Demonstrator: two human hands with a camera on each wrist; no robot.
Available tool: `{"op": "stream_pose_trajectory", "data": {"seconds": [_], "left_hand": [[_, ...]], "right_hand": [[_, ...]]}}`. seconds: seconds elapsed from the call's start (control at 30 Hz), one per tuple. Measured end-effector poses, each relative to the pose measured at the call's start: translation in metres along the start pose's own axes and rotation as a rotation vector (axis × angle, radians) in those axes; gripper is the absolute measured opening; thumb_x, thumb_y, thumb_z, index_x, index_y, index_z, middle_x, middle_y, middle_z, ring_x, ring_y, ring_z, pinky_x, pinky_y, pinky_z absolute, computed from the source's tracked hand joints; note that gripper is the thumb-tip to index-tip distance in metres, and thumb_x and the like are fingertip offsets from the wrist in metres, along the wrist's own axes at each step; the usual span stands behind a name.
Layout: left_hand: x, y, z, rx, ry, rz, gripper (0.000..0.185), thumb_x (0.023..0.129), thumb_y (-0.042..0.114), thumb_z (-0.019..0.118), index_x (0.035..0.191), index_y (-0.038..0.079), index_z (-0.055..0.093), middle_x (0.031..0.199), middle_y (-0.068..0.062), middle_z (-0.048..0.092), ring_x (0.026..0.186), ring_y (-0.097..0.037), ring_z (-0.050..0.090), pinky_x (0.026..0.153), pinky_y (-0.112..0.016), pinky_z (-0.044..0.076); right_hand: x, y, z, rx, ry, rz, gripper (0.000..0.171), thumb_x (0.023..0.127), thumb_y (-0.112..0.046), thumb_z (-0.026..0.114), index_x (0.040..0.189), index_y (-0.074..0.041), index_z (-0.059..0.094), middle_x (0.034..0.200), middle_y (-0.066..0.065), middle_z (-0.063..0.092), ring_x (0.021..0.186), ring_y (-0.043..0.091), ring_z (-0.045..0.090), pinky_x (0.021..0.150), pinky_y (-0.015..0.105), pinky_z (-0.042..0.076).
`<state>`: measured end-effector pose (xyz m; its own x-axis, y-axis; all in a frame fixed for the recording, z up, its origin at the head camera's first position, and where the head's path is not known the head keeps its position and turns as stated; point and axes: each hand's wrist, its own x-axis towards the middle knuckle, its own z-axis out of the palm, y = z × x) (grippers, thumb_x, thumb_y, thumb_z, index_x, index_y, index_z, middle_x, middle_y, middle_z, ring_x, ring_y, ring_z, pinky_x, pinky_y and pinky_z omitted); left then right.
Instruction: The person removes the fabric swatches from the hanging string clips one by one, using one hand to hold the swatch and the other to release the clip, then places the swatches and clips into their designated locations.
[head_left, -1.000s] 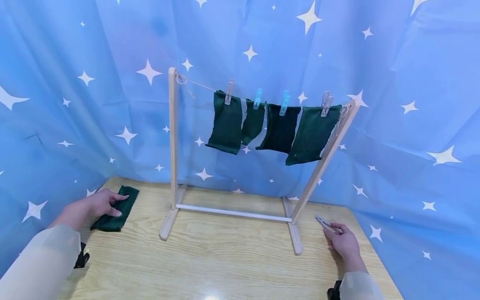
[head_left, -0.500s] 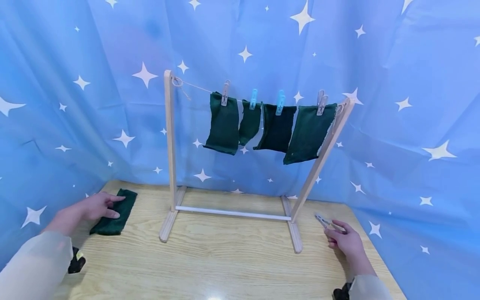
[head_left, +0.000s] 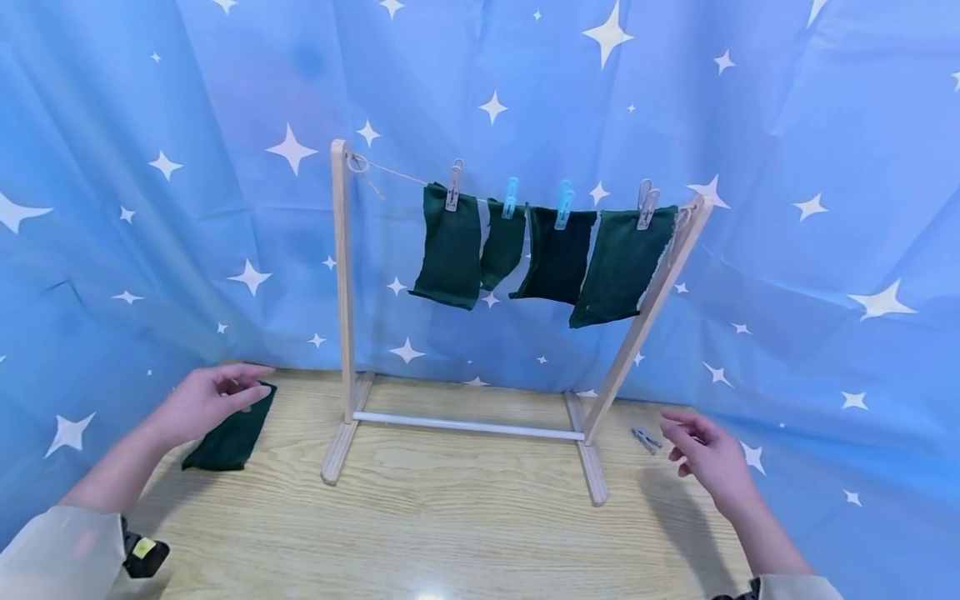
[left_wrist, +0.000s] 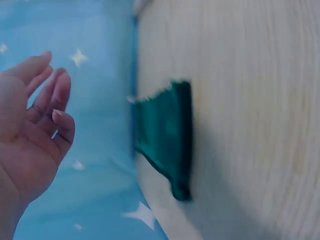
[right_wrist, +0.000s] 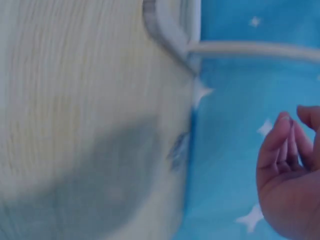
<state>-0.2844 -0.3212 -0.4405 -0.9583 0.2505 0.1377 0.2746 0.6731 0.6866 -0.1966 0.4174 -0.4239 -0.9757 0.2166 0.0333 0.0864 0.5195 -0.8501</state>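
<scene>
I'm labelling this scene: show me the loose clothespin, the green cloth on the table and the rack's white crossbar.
Loose clothespin [head_left: 644,438]: head view, middle of its body.
Green cloth [head_left: 234,438]: head view, uncovered middle.
White crossbar [head_left: 467,426]: head view, middle of its length.

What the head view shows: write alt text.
A person's empty left hand hovers near a green cloth on a table; the empty right hand near a clothespin. Between them, four green cloths hang pegged to a line across a wooden rack.

Downward head view, close wrist views, shared table [head_left: 450,525]
</scene>
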Motion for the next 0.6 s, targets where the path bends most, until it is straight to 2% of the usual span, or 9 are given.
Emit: {"op": "stream_pose_trajectory", "data": {"seconds": [0.1,0.27,0.37,0.43,0.6], "left_hand": [[-0.002,0.019,-0.001,-0.036,0.027,0.032,0.046,0.112,0.037,0.066,0.151,0.012,0.067,0.112,-0.008,0.078,0.091,-0.008,0.071,0.067,-0.03,0.053],[0.003,0.056,0.0,-0.103,0.022,0.06,0.044,0.111,0.041,0.068,0.149,0.019,0.069,0.103,0.0,0.08,0.092,-0.008,0.073,0.069,-0.029,0.053],[0.006,0.078,0.001,-0.139,0.018,0.081,0.042,0.11,0.04,0.069,0.148,0.023,0.07,0.1,0.002,0.081,0.092,-0.009,0.075,0.071,-0.029,0.051],[0.008,0.093,0.001,-0.162,0.014,0.099,0.04,0.11,0.038,0.069,0.148,0.024,0.07,0.099,0.002,0.081,0.091,-0.011,0.074,0.069,-0.031,0.049],[0.013,0.127,0.003,-0.183,0.003,0.138,0.039,0.11,0.037,0.07,0.147,0.024,0.071,0.102,-0.002,0.081,0.093,-0.011,0.075,0.071,-0.031,0.052]], "right_hand": [[-0.007,-0.024,0.006,-0.022,-0.018,-0.052,0.051,0.11,-0.042,0.068,0.148,-0.007,0.065,0.098,-0.012,0.069,0.08,0.013,0.069,0.065,0.032,0.062],[-0.019,-0.067,0.014,-0.065,-0.054,-0.129,0.05,0.11,-0.043,0.068,0.146,-0.009,0.066,0.098,-0.008,0.071,0.078,0.015,0.068,0.064,0.033,0.062],[-0.022,-0.093,0.019,-0.089,-0.081,-0.172,0.048,0.11,-0.046,0.067,0.144,-0.012,0.068,0.098,-0.005,0.07,0.077,0.021,0.068,0.062,0.034,0.061],[-0.023,-0.108,0.021,-0.11,-0.097,-0.201,0.047,0.111,-0.046,0.066,0.144,-0.013,0.068,0.097,-0.003,0.069,0.075,0.025,0.068,0.061,0.034,0.06],[-0.023,-0.141,0.025,-0.126,-0.124,-0.275,0.041,0.111,-0.043,0.066,0.143,-0.017,0.07,0.099,0.001,0.068,0.072,0.026,0.066,0.063,0.032,0.059]]}}
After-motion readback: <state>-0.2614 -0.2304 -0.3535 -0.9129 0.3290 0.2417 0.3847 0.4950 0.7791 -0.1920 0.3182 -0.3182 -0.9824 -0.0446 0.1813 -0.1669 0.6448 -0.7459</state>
